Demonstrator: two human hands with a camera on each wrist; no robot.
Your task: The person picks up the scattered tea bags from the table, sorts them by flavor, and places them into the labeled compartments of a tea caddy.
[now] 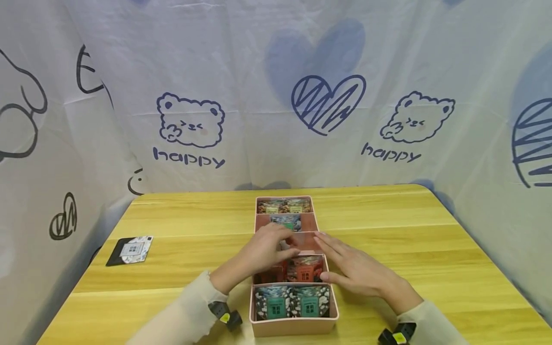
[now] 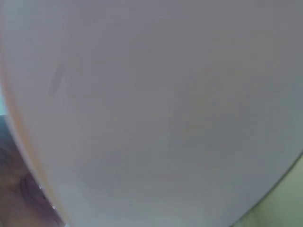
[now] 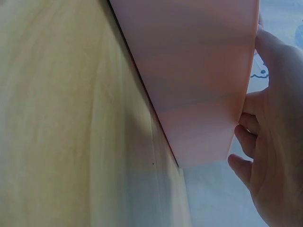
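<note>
A long pink divided box (image 1: 293, 328) stands on the table, with printed packets in its compartments. My left hand (image 1: 269, 247) is bent over the box's middle, thumb and forefinger tips apart and the other fingers partly hidden. Below it lie red packets (image 1: 305, 269), the left one partly covered by the hand. My right hand (image 1: 353, 266) has its fingers fairly straight, fingertips at the box's right rim. In the right wrist view, those fingers (image 3: 244, 165) lie along the edge of the pink side wall. The box wall (image 2: 151, 113) fills most of the left wrist view.
Two teal-labelled packets (image 1: 293, 302) sit in the front compartment. A blue-green packet (image 1: 286, 221) lies farther back, and two brown-yellow packets (image 1: 283, 206) fill the far end. One black-and-white packet (image 1: 132, 250) lies on the wooden table (image 1: 409, 225) at left. Printed curtains (image 1: 258, 96) surround the table.
</note>
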